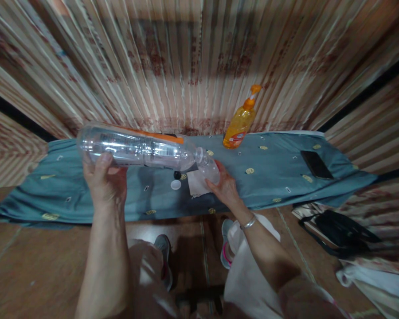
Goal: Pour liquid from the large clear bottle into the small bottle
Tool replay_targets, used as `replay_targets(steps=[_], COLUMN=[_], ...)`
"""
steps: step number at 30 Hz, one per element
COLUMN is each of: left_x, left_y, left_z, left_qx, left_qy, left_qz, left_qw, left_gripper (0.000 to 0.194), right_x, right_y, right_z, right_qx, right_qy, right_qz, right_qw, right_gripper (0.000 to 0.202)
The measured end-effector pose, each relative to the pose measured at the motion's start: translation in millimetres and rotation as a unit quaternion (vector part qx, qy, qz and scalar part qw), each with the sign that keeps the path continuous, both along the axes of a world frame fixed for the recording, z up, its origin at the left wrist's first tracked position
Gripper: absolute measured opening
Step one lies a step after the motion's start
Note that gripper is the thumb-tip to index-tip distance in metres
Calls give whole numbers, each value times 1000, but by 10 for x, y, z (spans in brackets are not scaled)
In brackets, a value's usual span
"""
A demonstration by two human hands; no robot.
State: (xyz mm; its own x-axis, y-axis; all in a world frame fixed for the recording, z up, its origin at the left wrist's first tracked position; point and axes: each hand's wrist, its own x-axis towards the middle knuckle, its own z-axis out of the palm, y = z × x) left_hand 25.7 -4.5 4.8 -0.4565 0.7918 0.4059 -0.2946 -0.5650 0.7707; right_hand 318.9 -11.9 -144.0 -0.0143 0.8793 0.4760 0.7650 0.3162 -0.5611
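Observation:
A large clear plastic bottle with an orange stripe lies tilted nearly sideways in the air, and my left hand grips it near its base. Its neck points right and meets the mouth of a small clear container. My right hand has its fingers around that container. Below it a light cloth or paper rests on the blue-green cloth. Beside this lie a white round cap and a small black cap. Whether liquid is passing between the two vessels is too unclear to tell.
On the blue-green cloth-covered table stands an orange pump bottle at the back. A dark phone lies at the right. Patterned curtains hang behind. A black bag is at the lower right.

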Motion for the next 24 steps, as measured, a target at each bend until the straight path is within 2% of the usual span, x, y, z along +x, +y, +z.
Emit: replay_targets(steps=[7,12,18,24], left_x=[0,2,9,26], left_y=[-3,-6,-11,-12], left_z=[9,14,18,44], left_qx=[-8,-4,3,-5], left_qy=[9,17,14,17], left_qz=[11,6,9,21], left_qw=[1000,1000,1000,1000], left_gripper=[63,70,68,74], right_x=[4,3,12,7], right_y=[7,3,4,8], right_z=[-3,2,1,4], right_qx=[-6,-2,-7,-11], right_qy=[-6,-9,-6,-2], right_qz=[0,-4,1,-1], right_qw=[1000,1000,1000,1000], right_gripper=[75,73,75,75])
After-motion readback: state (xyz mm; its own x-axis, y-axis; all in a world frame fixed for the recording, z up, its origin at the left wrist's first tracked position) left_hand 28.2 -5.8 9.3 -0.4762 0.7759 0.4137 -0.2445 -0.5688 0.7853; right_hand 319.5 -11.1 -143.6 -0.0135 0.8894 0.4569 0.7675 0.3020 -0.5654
